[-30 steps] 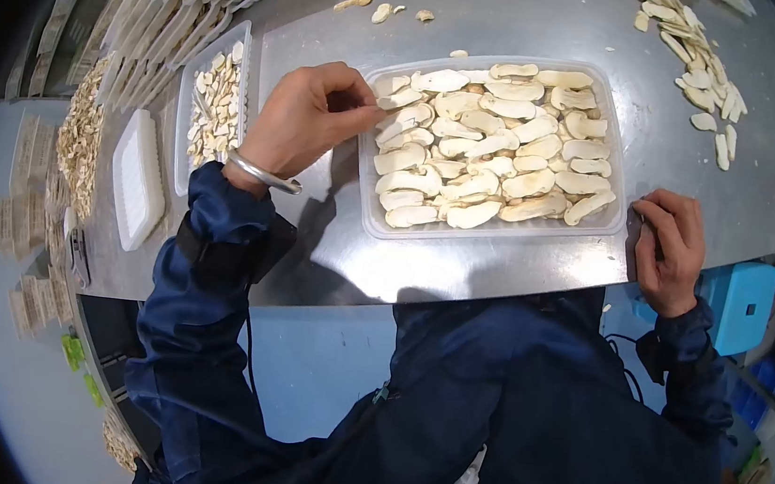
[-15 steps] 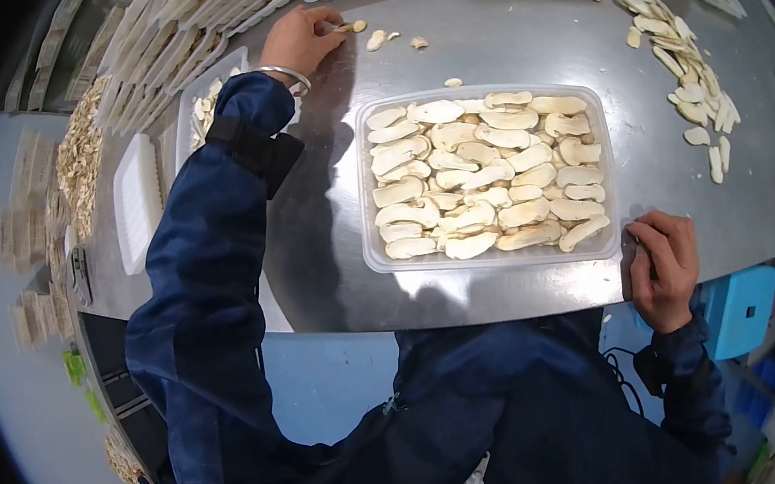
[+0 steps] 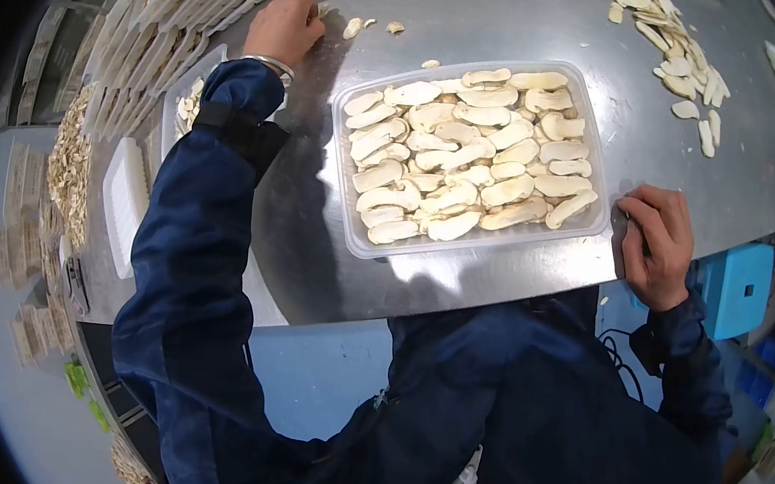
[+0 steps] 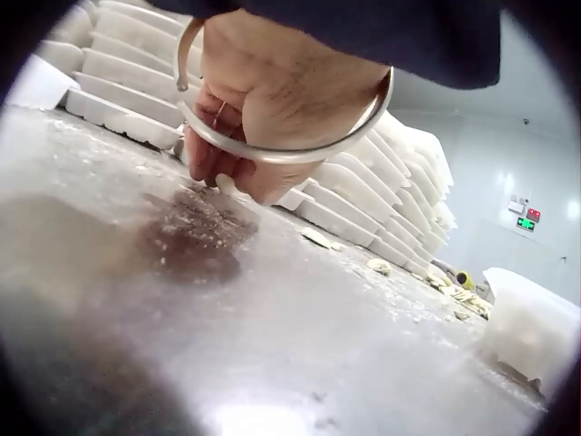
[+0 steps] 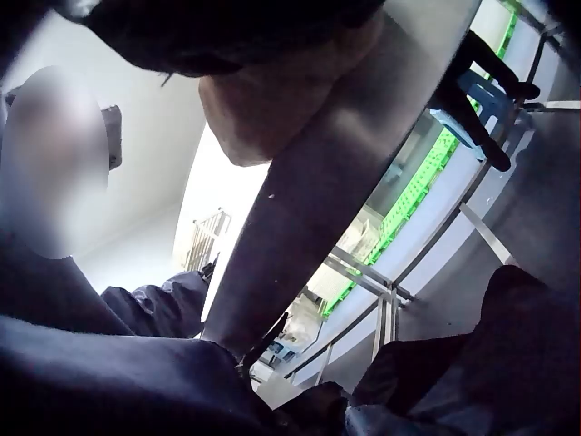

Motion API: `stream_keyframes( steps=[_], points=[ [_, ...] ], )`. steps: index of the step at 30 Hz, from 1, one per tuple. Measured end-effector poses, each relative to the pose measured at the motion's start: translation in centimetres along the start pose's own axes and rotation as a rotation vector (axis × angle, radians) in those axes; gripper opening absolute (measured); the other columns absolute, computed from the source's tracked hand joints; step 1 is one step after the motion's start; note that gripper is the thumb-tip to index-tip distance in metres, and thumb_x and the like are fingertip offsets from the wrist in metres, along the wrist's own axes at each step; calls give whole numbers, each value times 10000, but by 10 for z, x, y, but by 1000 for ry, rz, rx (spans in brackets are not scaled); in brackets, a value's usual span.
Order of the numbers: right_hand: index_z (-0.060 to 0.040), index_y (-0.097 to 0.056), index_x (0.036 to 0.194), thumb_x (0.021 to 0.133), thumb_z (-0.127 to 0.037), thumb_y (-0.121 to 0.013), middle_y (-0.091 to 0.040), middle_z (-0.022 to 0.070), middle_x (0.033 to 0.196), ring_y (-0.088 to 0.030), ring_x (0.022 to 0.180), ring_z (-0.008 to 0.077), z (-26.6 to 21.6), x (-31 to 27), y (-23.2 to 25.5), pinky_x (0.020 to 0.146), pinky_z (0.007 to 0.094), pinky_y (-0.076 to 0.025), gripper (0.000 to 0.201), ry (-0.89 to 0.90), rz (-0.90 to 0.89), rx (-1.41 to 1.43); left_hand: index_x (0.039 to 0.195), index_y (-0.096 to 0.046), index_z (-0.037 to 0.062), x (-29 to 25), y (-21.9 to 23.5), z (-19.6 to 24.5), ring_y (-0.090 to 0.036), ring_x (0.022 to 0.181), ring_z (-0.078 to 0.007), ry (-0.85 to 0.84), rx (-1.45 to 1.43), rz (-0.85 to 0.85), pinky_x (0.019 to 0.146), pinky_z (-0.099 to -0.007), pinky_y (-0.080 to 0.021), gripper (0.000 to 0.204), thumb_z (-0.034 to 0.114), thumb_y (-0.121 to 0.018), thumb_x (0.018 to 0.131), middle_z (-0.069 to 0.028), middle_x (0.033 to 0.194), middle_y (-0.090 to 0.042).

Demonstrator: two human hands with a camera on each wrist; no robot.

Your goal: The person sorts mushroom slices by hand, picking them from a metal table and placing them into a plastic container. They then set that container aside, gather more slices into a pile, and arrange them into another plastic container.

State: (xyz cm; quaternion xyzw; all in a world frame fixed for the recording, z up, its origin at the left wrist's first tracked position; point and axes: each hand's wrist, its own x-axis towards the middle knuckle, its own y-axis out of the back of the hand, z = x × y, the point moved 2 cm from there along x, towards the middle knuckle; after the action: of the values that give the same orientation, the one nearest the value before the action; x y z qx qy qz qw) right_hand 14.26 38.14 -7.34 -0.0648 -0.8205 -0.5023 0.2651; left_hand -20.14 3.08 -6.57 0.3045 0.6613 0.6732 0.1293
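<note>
A clear plastic tray (image 3: 348, 228) holds rows of pale mushroom slices (image 3: 483, 115). Beyond its upper left corner, the left hand (image 3: 284, 27) is down at the metal table beside the stacked trays. In the left wrist view that hand (image 4: 259, 109) has its fingers curled, with a small pale piece (image 4: 225, 184) pinched at the fingertips. The right hand (image 3: 657, 244) rests at the table's front edge, right of the tray, fingers loosely bent and holding nothing visible. Only part of the right hand (image 5: 259, 104) shows in the right wrist view.
Stacked trays (image 3: 159, 29) rise at the upper left, near a half-hidden tray of pieces and a white tray (image 3: 124, 205). Loose slices (image 3: 680, 65) lie at the upper right. Small scraps (image 3: 353, 28) lie right of the left hand. A blue box (image 3: 741, 289) stands below the table's right side.
The left hand has moved from the tray's upper left corner to the scraps near the stacked trays, and its fingers have closed round a small piece. The right hand has stayed at the table edge.
</note>
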Motion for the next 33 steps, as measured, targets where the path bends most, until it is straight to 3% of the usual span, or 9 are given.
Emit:
stream_keyframes(
  steps=[7, 10, 14, 16, 18, 20, 23, 29, 33],
  points=[
    [26, -639, 954, 700, 76, -579, -599, 148, 973, -563, 837, 301, 1, -2, 0, 735, 369, -480, 266, 0, 3, 6, 1050, -673, 65, -7, -4, -16, -659, 784, -347, 105, -21, 101, 731, -421, -514, 303, 214, -625, 791, -158, 825, -691],
    [22, -643, 958, 714, 66, -576, -601, 144, 979, -564, 847, 291, 2, -4, 0, 743, 366, -481, 257, -8, -9, 1, 1074, -673, 46, -15, 1, -17, -668, 733, -240, 118, -103, 102, 699, -351, -517, 293, 163, -643, 807, -111, 797, -698],
    [21, -646, 958, 714, 67, -576, -603, 144, 978, -565, 851, 287, 2, -4, 0, 744, 364, -481, 257, -6, -15, 0, 1119, -666, 9, -31, 33, 7, -597, 760, -55, 181, -631, 2, 680, -216, -484, 252, 72, -640, 876, 1, 853, -676],
    [19, -647, 960, 714, 66, -579, -605, 143, 976, -565, 849, 288, 2, -4, 0, 743, 365, -481, 259, -6, -15, 4, 1063, -682, 25, -48, 64, 55, -589, 719, -57, 84, -855, -18, 677, -220, -487, 224, 41, -654, 842, -3, 793, -672],
    [16, -647, 960, 713, 64, -581, -606, 142, 974, -565, 848, 289, 2, -3, 0, 741, 367, -480, 260, -8, -12, 6, 1065, -672, 37, -70, 87, 109, -573, 713, -52, -66, -901, -71, 666, -204, -475, 212, 7, -646, 857, 12, 768, -636],
    [13, -646, 958, 711, 62, -584, -607, 140, 972, -566, 846, 293, 2, -3, 1, 737, 371, -479, 260, -13, -10, 6, 1070, -668, 58, -89, 106, 160, -546, 744, -36, -133, -868, -272, 660, -202, -429, 211, -1, -649, 868, 47, 820, -610],
    [7, -644, 950, 709, 59, -589, -605, 134, 966, -569, 847, 295, 3, -5, 1, 735, 374, -476, 252, -22, -2, 15, 1052, -661, 38, -98, 99, 198, -544, 704, -56, -267, -970, -361, 595, -225, -426, 201, -24, -644, 861, 11, 815, -619],
    [-1, -643, 946, 697, 44, -607, -599, 128, 964, -574, 845, 282, 3, -7, 2, 741, 366, -483, 256, -13, 14, -2, 1040, -654, 12, -96, 94, 219, -575, 703, -115, -498, -931, -282, 627, -252, -467, 186, -50, -622, 868, -50, 838, -638],
    [2, -640, 940, 688, 36, -616, -601, 129, 965, -574, 838, 278, 4, -9, 3, 742, 355, -487, 255, 4, 14, -11, 1044, -657, 8, -85, 103, 191, -567, 742, -77, -253, -941, -235, 676, -224, -466, 194, -47, -641, 858, -14, 844, -635]
  ],
)
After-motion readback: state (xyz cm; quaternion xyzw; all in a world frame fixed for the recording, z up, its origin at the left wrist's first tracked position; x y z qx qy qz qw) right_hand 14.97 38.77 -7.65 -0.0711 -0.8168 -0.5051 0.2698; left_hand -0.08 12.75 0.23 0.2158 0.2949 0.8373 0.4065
